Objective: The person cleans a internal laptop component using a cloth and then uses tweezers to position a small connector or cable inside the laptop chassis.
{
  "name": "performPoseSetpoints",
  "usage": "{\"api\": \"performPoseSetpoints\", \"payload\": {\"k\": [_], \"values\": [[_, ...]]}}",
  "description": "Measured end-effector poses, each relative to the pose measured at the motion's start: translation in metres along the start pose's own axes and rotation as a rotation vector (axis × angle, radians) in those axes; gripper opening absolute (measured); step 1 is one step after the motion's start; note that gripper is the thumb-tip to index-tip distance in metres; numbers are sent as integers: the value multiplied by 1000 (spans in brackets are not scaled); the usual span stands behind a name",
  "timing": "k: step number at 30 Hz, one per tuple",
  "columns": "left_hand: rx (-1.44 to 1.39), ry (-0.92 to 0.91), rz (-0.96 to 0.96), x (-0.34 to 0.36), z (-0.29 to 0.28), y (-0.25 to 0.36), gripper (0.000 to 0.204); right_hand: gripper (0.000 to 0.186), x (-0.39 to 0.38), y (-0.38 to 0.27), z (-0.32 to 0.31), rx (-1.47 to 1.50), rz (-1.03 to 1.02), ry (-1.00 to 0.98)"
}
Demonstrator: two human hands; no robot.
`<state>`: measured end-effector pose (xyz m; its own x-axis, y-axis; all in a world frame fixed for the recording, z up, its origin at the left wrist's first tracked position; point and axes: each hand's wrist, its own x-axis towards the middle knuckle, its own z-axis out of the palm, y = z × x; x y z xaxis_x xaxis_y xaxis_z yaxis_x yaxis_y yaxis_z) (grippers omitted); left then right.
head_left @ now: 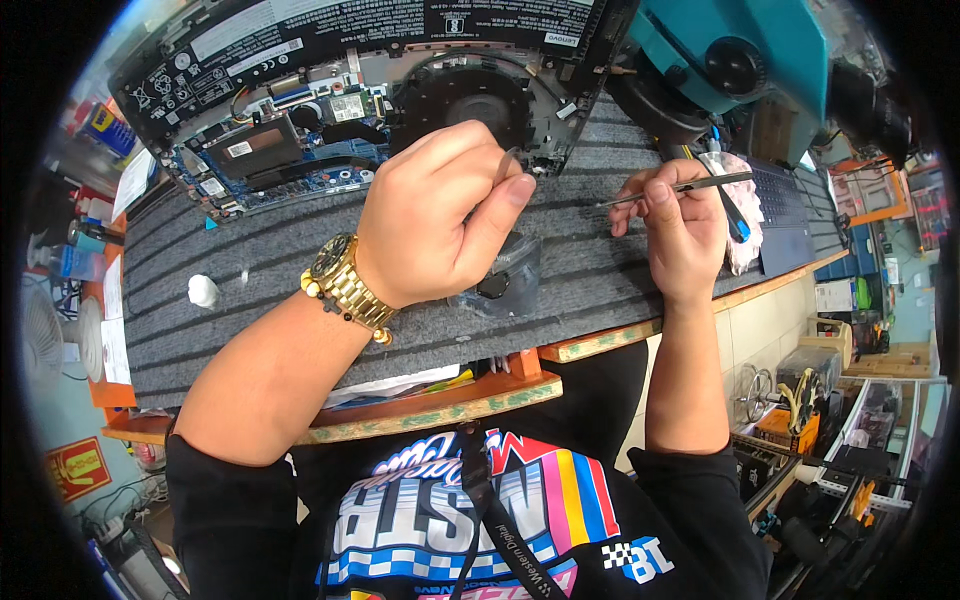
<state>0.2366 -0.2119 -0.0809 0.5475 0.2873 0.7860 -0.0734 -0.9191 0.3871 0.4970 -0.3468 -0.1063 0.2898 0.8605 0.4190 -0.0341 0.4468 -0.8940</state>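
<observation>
My left hand [435, 225], with a gold watch on its wrist, is raised in front of an opened laptop [265, 150]. Its thumb and forefinger are pinched on a thin clear strip [506, 163] that juts up a little; the rest of it is hidden. To the right, my right hand [680, 235] grips metal tweezers [712, 183] between thumb and fingers, their tips pointing left. The laptop's insides show: a black battery [330, 50], a blue circuit board [320, 177] and a round fan [468, 100], partly behind my left hand. Below that hand lies a clear plastic bag [520, 290] with a small black piece.
A grey striped mat [585, 270] covers the wooden-edged table. A white lump [203, 291] lies at left. At right are a blue-handled tool [735, 215], a pinkish crumpled cloth [745, 250] and a dark keyboard panel [795, 220]. A teal device [690, 50] stands at the back right.
</observation>
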Motion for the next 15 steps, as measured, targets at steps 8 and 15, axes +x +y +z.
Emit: {"api": "performPoseSetpoints", "payload": {"k": [8,15], "values": [[-28,-137,104,1,1,19,21,15,-42,-8,32,142,-2,124],[-67,-236,19,-9,14,56,26,14,-81,-30,35,47,-71,-25]]}}
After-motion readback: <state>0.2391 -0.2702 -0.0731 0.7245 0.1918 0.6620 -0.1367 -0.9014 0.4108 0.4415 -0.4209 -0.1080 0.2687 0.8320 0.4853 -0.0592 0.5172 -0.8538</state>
